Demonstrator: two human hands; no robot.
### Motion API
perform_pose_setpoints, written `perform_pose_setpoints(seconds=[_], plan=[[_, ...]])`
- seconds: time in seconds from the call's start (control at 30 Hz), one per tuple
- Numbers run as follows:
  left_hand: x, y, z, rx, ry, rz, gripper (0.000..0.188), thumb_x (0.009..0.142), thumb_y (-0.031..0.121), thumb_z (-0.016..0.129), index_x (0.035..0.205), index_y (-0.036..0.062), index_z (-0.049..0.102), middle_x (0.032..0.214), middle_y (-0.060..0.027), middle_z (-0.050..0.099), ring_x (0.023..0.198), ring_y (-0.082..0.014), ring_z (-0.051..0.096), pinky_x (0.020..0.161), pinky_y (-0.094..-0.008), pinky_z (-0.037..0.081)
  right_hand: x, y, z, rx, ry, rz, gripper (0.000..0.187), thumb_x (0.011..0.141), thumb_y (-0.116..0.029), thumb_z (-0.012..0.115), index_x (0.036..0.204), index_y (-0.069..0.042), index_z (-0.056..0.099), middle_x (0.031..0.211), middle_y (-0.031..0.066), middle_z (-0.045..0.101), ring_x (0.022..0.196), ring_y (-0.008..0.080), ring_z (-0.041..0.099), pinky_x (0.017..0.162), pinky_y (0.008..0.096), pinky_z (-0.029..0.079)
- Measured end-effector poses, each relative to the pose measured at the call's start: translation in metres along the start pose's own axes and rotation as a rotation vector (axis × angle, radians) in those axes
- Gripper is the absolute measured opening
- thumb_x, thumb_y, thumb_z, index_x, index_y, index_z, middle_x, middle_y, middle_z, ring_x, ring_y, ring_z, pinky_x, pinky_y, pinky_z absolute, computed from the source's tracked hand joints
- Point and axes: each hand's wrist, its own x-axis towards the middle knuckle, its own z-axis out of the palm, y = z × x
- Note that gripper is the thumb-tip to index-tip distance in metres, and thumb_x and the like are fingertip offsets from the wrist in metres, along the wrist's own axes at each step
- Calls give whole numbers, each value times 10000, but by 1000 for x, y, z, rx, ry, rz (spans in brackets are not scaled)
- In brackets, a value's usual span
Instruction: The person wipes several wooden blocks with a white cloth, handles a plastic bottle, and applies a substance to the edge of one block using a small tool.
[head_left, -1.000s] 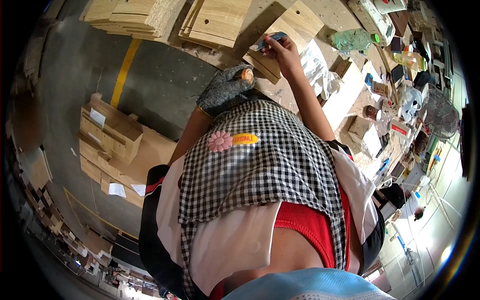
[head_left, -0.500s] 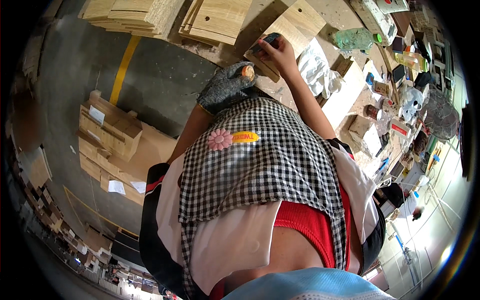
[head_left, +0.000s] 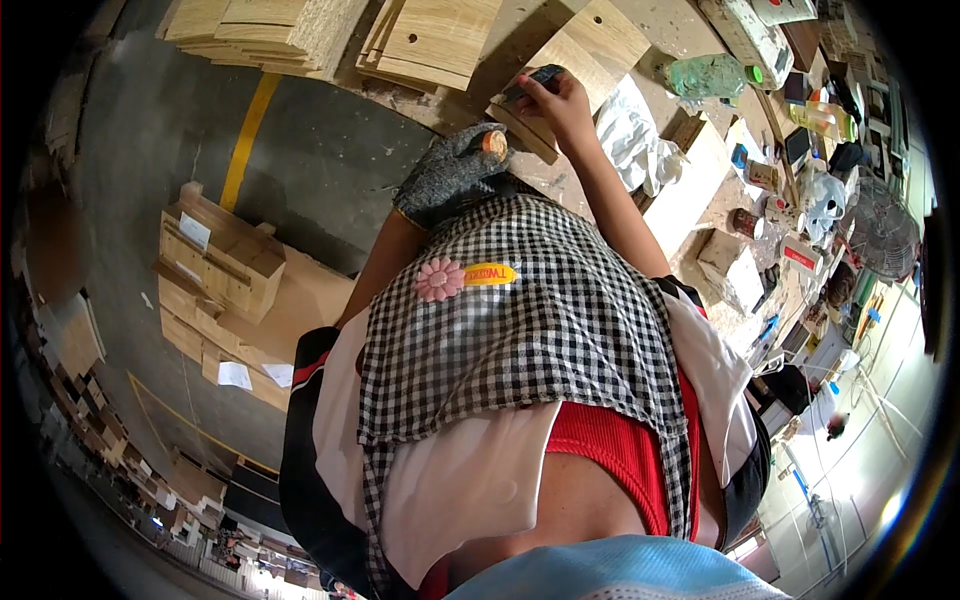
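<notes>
My left hand (head_left: 440, 180), in a dark grey knit glove, is curled near the bench edge just above my apron. A small orange-brown rounded end (head_left: 494, 144) shows at its fingertips; what it belongs to I cannot make out. My bare right hand (head_left: 562, 104) pinches a small dark grey piece (head_left: 540, 80) between thumb and fingers. It rests at the near end of a wooden board (head_left: 572, 62), which lies slanted on the bench. The dark piece's kind is too small to tell.
Stacked wooden panels (head_left: 430, 38) lie left of the board. To its right are a white cloth (head_left: 640, 135), a green plastic bottle (head_left: 708, 77) and a pale board (head_left: 690, 190). Cups and a fan (head_left: 880, 228) stand farther right. Wooden boxes (head_left: 225, 250) sit on the floor at left.
My right hand has shifted very slightly at the end of the board, still pinching the dark piece. The left hand has hardly moved.
</notes>
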Motion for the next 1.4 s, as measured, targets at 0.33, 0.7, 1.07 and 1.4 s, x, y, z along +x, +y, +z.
perform_pose_setpoints(seconds=[0.33,0.7,1.07,1.4], plan=[[-2,7,3,-21,10,-29,489,925,245,658,1341,25,523,1279,-143,601,1165,-219,576,991,-341,455,-2,-5,1,-14,11,-4,234,909,-167,710,971,27,594,823,87,674,698,156,680,624,264,555],[-10,34,10,133,66,-35,491,932,258,657,1334,10,524,1251,-147,612,1135,-218,588,969,-337,473,-2,1,2,-84,-56,-62,232,904,-164,713,940,32,596,806,94,678,676,163,686,610,274,556],[-9,36,10,235,65,-39,496,934,254,651,1336,-4,515,1272,-155,601,1150,-224,585,978,-338,471,-5,-3,5,-113,12,-51,251,905,-174,713,916,40,584,760,94,678,656,160,680,571,280,541],[-9,32,7,210,23,-23,481,945,256,630,1350,24,514,1284,-154,601,1161,-234,586,984,-345,468,-5,5,-1,-91,-3,-115,322,895,-234,727,938,51,585,801,120,702,708,169,714,593,290,548]])
